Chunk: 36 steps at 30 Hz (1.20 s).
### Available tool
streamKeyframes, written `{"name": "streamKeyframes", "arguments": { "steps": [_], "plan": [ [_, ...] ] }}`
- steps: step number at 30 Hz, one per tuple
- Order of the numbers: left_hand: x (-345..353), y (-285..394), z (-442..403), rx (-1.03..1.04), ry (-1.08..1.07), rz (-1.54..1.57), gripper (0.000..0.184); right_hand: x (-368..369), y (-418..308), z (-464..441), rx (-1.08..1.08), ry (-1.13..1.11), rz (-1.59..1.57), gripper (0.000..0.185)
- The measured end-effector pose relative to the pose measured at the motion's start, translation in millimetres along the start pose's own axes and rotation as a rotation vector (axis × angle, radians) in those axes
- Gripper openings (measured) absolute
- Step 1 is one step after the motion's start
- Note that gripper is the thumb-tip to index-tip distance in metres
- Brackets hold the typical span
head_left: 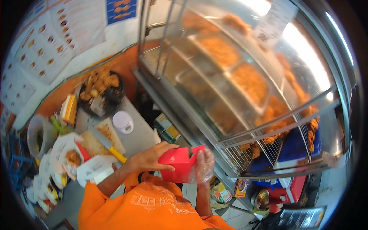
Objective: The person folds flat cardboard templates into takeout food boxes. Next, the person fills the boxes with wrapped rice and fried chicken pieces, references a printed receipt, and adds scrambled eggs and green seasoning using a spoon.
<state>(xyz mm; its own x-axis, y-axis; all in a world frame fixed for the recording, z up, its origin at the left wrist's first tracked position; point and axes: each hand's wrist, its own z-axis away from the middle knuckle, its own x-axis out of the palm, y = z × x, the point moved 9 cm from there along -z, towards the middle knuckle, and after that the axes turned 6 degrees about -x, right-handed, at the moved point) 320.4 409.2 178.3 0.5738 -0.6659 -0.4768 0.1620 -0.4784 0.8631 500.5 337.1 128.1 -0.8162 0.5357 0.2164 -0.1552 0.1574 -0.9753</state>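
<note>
A red folded carton is held between both hands in front of the orange shirt. My bare left hand grips its left side, thumb across the front and fingers along the top edge. On its right side, my right hand, in a clear plastic glove, is closed around the carton's edge near a raised red flap. The inside of the carton cannot be seen. A knife with a yellow handle lies on a cutting board left of my left hand.
A glass display case with trays of fried food rises at upper right. On the counter stand a black bowl of fried pieces, a white round scale and open white cartons. A metal bowl is at lower right.
</note>
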Motion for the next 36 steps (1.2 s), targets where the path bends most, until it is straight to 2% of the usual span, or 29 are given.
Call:
{"name": "streamKeyframes", "arguments": {
  "steps": [1,3,4,6,7,8,10,11,12,14,15,18,19,20,21,22,23,24,26,27,28,29,30,31,32,33,35,36],
  "plan": [
    [11,-10,3,-0.021,-0.103,0.027,0.078,4,7,0,0.042,-0.038,0.011,0.028],
    [21,-10,9,0.109,-0.089,0.035,0.077,9,0,-2,-0.102,-0.056,0.134,0.019],
    [19,-12,9,0.049,-0.052,0.06,0.077,16,6,-1,-0.047,-0.105,0.146,0.019],
    [26,-10,6,-0.009,-0.126,-0.064,0.083,31,-1,1,-0.096,-0.209,0.757,0.008],
    [25,-12,8,-0.043,-0.108,-0.049,0.083,39,4,2,-0.002,-0.308,0.794,0.008],
    [26,-11,8,-0.026,-0.128,0.004,0.083,38,9,1,0.012,-0.332,0.797,0.008],
    [30,-11,12,-0.009,-0.148,0.064,0.083,64,3,13,-0.216,-0.644,0.509,0.015],
    [33,-12,15,0.002,-0.143,0.043,0.083,56,25,20,0.157,-0.657,0.525,0.021],
    [36,-11,17,0.013,-0.141,0.024,0.083,58,23,24,0.166,-0.655,0.527,0.021],
    [33,-12,20,-0.035,-0.196,0.062,0.078,72,29,33,0.332,-0.691,0.295,0.043],
    [32,-15,22,-0.083,-0.247,0.096,0.072,77,26,32,0.361,-0.731,0.223,0.076],
    [36,-24,34,-0.099,-0.337,-0.014,0.069,91,14,31,0.398,-0.822,0.203,0.081],
    [36,-26,37,-0.103,-0.338,-0.006,0.069,97,17,35,0.353,-0.902,0.259,0.076],
    [28,-21,38,-0.026,-0.255,0.01,0.07,102,17,32,0.362,-0.903,0.258,0.076],
    [21,-15,42,0.051,-0.173,0.023,0.072,109,20,32,0.354,-0.992,0.43,0.068],
    [20,-12,46,0.046,-0.174,0.025,0.072,113,25,33,0.342,-1.081,0.603,0.059],
    [7,-7,50,0.009,-0.037,0.044,0.075,118,22,24,0.242,-0.994,0.59,0.041],
    [-8,-1,55,-0.028,0.098,0.062,0.079,121,29,23,0.249,-0.995,0.587,0.041],
    [-42,7,72,-0.114,0.303,-0.016,0.07,131,34,6,-0.109,-0.918,0.965,0.03],
    [-57,5,85,-0.144,0.429,-0.007,0.063,141,44,3,-0.135,-0.845,1.078,0.028],
    [-74,-6,107,-0.206,0.552,-0.001,0.052,155,56,2,-0.161,-0.767,1.193,0.027],
    [-89,-18,134,-0.267,0.676,0.005,0.04,168,75,4,-0.126,-0.728,1.172,0.027],
    [-100,-42,172,-0.43,0.888,0.19,0.018,177,101,8,-0.089,-0.688,1.151,0.027],
    [-107,-66,212,-0.617,0.957,0.131,0.015,188,137,14,-0.167,-0.712,1.133,0.025],
    [-107,-79,246,-0.955,0.788,-0.083,0.023,195,175,21,-0.245,-0.739,1.11,0.023],
    [-90,-107,294,-1.232,0.522,-0.212,0.04,195,211,27,-0.232,-0.74,1.101,0.023],
    [-38,-142,398,-1.699,0.068,-0.195,0.058,211,267,48,-0.251,-0.891,1.095,0.021],
    [-18,-149,429,-1.826,0.1,-0.077,0.057,216,279,53,-0.237,-0.905,1.081,0.021]
  ]
}}
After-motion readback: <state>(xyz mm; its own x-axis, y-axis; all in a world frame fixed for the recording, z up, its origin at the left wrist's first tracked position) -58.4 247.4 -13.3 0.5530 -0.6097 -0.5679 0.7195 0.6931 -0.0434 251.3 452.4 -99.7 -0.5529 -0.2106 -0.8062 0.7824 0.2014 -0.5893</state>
